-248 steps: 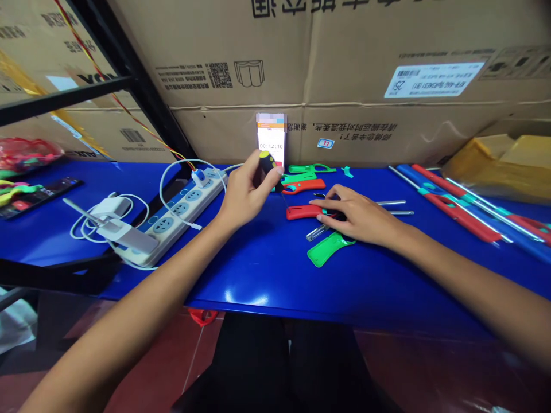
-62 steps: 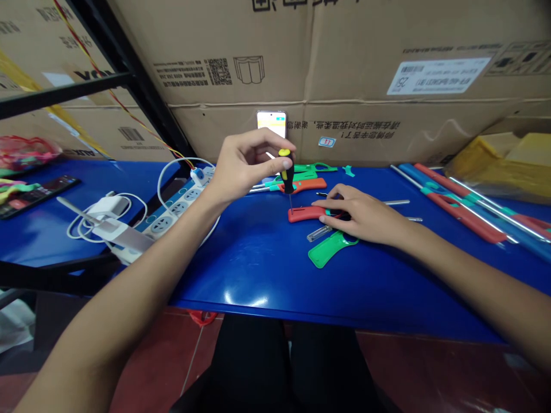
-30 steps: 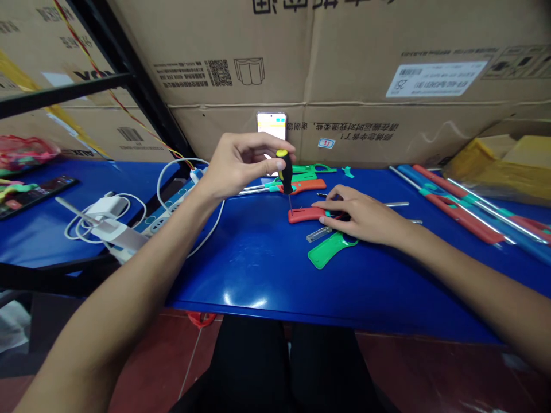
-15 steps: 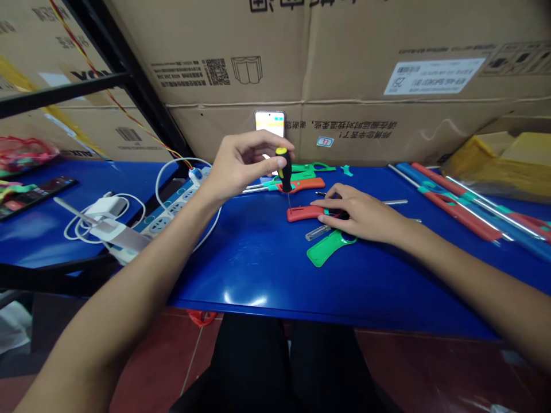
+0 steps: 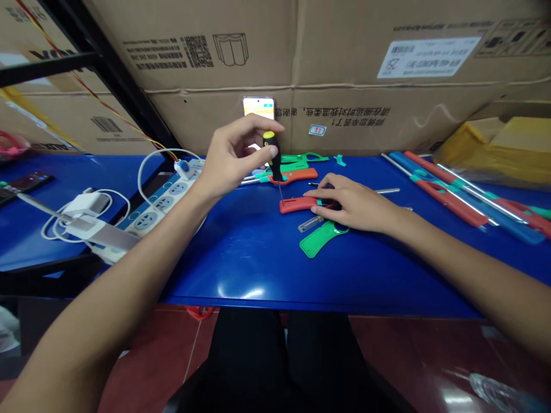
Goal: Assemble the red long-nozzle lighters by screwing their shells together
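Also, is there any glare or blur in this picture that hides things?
In the head view, a white glare spot lies on the blue table near its front edge; the phone screen looks washed out; the screwdriver is fairly sharp, but its thin shaft is hard to see; the wide lens bends the edges.

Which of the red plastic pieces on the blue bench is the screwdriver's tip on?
The nearer red piece, held under the right hand. The screwdriver tip meets its left end; the other red piece lies farther back, away from the tip.
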Action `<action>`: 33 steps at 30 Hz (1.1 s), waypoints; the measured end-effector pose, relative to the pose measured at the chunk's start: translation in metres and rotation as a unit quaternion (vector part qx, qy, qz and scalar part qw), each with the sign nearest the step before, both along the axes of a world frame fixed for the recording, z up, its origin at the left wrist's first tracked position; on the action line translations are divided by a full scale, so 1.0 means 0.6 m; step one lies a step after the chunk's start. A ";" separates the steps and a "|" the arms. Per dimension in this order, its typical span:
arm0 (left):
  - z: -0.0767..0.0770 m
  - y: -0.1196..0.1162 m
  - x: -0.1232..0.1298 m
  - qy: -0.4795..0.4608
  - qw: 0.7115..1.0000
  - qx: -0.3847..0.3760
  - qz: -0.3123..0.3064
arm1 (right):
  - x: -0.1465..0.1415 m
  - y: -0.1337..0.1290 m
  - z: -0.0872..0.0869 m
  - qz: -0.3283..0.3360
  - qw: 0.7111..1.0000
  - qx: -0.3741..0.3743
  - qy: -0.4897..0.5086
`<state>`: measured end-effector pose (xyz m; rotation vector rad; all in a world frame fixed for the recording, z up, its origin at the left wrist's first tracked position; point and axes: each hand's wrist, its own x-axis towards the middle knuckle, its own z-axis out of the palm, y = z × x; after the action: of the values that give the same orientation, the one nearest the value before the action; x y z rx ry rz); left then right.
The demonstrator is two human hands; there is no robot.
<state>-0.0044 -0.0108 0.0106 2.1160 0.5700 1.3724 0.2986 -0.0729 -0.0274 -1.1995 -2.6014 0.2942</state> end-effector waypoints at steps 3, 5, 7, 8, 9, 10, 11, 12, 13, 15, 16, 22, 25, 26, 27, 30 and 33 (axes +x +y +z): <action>0.000 -0.003 0.002 -0.001 1.000 0.005 0.001 | -0.002 -0.001 0.002 -0.004 1.000 -0.001 -0.003; -0.001 -0.006 0.004 0.003 1.000 0.005 0.001 | -0.002 -0.002 0.003 -0.004 1.000 -0.001 -0.006; -0.004 -0.008 0.006 0.009 1.000 -0.004 -0.005 | -0.003 -0.003 0.004 -0.005 1.000 0.001 -0.007; -0.006 -0.009 0.007 0.013 1.000 -0.012 -0.010 | -0.003 -0.004 0.004 -0.005 1.000 0.003 -0.007; -0.007 -0.009 0.007 0.017 0.999 -0.022 -0.016 | -0.003 -0.004 0.003 -0.006 1.000 0.005 -0.007; -0.009 -0.008 0.007 0.020 0.999 -0.030 -0.020 | -0.003 -0.004 0.002 -0.007 1.000 0.008 -0.006; -0.010 -0.007 0.006 0.020 0.999 -0.037 -0.023 | -0.002 -0.004 0.001 -0.008 1.000 0.011 -0.005; -0.011 -0.005 0.006 0.017 0.999 -0.040 -0.023 | -0.002 -0.004 0.000 -0.008 1.000 0.016 -0.004; -0.011 -0.002 0.004 0.010 0.999 -0.040 -0.019 | -0.002 -0.004 -0.001 -0.007 1.000 0.020 -0.003; -0.012 0.005 0.002 -0.009 0.999 -0.034 -0.008 | -0.001 -0.003 -0.003 -0.007 1.000 0.027 -0.001; -0.012 0.008 0.000 -0.018 0.999 -0.029 -0.004 | -0.001 -0.003 -0.004 -0.008 1.000 0.029 -0.001; -0.025 0.029 -0.005 -0.037 0.998 -0.051 0.016 | 0.000 -0.001 -0.005 -0.009 1.000 0.026 -0.007; -0.041 0.041 -0.004 -0.041 0.996 -0.083 0.008 | 0.002 0.000 -0.006 -0.004 1.000 0.027 -0.005; -0.047 0.046 -0.004 -0.035 0.995 -0.092 0.005 | 0.003 0.000 -0.006 -0.003 1.000 0.027 -0.004; -0.052 0.050 -0.004 -0.027 0.995 -0.099 0.001 | 0.004 0.000 -0.007 -0.002 1.000 0.028 -0.002; -0.063 0.062 -0.011 0.002 0.994 -0.112 -0.017 | 0.006 0.001 -0.008 0.002 1.000 0.027 -0.001; -0.061 0.064 -0.024 0.057 0.991 -0.122 -0.025 | 0.007 0.002 -0.011 0.007 1.000 0.027 -0.001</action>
<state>-0.0185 0.0273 -0.0260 2.0051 0.6893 1.0989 0.3030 -0.0716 -0.0337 -1.1637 -2.6035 0.2249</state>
